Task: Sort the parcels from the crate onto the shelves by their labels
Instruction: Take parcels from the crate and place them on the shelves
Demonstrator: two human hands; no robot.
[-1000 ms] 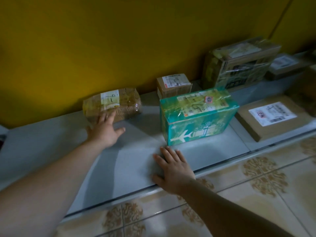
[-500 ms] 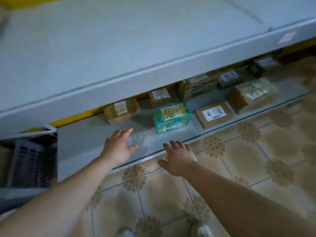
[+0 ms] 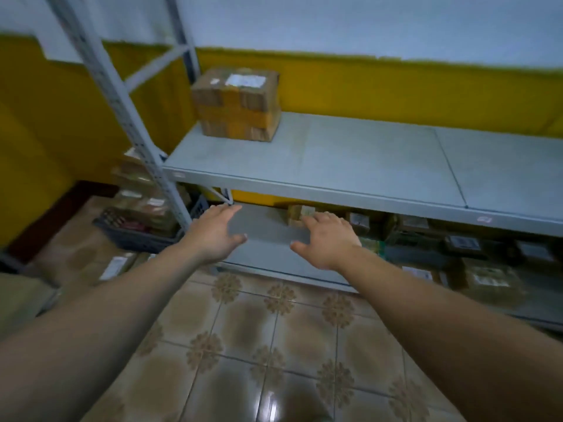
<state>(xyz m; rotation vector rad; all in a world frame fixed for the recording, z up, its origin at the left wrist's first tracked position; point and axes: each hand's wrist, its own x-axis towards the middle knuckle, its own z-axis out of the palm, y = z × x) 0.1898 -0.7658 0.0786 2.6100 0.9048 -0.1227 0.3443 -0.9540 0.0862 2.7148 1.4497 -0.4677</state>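
Both hands reach out above the tiled floor (image 3: 274,345) toward the lower shelf (image 3: 265,233). The left hand (image 3: 213,229) is spread flat, fingers straight, and holds nothing. The right hand (image 3: 327,239) is likewise open, fingers loosely extended and thumb out, and holds nothing. Just beyond the right hand's fingertips a small brown parcel (image 3: 300,213) lies on the lower shelf, and further labelled parcels (image 3: 490,280) lie to that hand's right. Above and beyond both hands, a taped cardboard parcel (image 3: 237,105) stands on the upper shelf (image 3: 365,153). Left of the left hand, past the rack upright (image 3: 135,132), a dark crate (image 3: 137,236) holds more parcels.
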